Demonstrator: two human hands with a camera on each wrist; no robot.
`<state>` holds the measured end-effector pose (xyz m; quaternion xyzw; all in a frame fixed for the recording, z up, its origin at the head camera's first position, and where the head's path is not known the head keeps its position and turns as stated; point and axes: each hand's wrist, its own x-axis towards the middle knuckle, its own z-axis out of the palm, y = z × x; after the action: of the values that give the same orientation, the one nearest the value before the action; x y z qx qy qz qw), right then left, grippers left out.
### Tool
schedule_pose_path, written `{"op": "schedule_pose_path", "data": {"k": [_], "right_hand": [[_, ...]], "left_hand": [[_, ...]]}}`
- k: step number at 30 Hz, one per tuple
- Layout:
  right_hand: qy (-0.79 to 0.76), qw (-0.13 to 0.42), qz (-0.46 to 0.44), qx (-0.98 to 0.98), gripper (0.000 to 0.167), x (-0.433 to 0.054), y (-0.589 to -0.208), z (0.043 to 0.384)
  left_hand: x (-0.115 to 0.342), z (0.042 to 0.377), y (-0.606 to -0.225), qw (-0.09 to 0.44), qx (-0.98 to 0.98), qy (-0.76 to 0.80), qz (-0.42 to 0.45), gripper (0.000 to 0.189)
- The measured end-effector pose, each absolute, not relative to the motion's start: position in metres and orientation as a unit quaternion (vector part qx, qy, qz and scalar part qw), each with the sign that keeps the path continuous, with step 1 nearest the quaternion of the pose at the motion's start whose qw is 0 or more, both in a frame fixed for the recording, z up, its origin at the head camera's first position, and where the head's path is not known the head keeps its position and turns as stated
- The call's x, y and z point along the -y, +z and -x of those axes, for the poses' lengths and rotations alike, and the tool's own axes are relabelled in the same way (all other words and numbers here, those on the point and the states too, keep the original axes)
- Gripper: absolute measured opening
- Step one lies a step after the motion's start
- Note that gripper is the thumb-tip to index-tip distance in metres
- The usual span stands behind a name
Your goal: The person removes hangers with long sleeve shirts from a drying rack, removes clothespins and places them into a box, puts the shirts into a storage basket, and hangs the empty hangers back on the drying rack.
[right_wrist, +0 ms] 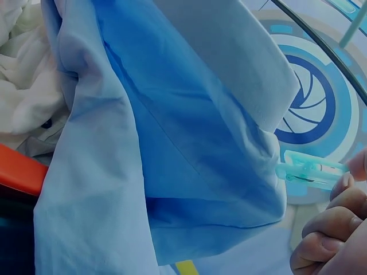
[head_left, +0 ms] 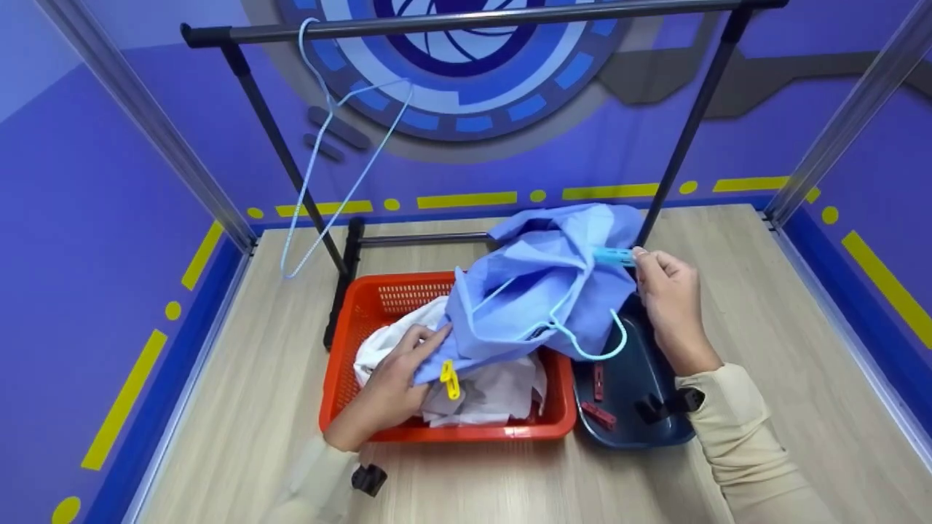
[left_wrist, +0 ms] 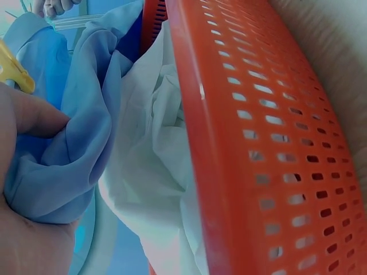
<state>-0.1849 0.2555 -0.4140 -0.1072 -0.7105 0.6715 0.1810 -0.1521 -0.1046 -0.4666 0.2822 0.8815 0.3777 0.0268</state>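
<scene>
My left hand (head_left: 397, 382) grips a bunched edge of a blue shirt (head_left: 542, 258) over the red basket. Beside its fingers a yellow clothespin (head_left: 450, 380) is on the cloth; the left wrist view shows this clothespin (left_wrist: 14, 69) too. On the far side, my right hand (head_left: 670, 306) pinches the end of a light-blue clothespin (head_left: 614, 255) whose tip meets the shirt. In the right wrist view the clothespin (right_wrist: 309, 170) lies between thumb and fingertips at the cloth's edge. A light-blue hanger (head_left: 601, 356) sticks out of the shirt, its hook toward me.
Inside the red basket (head_left: 336, 378) lie white and grey clothes (head_left: 480, 397). A dark tray (head_left: 626, 429) to its right holds red clothespins (head_left: 598, 415). Behind stands a clothes rack (head_left: 480, 23) with a light-blue hanger (head_left: 349, 196) on its bar.
</scene>
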Motion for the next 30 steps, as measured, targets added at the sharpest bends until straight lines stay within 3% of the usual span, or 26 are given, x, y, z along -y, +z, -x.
{"op": "schedule_pose_path", "data": {"k": [17, 30], "right_hand": [[0.641, 0.171, 0.14, 0.735, 0.044, -0.26, -0.423, 0.184], [0.585, 0.163, 0.139, 0.782, 0.045, -0.267, -0.434, 0.178]], "left_hand": [[0.096, 0.147, -0.458, 0.058, -0.877, 0.424, -0.218, 0.067], [0.085, 0.146, -0.457, 0.0, -0.891, 0.416, -0.181, 0.072]]}}
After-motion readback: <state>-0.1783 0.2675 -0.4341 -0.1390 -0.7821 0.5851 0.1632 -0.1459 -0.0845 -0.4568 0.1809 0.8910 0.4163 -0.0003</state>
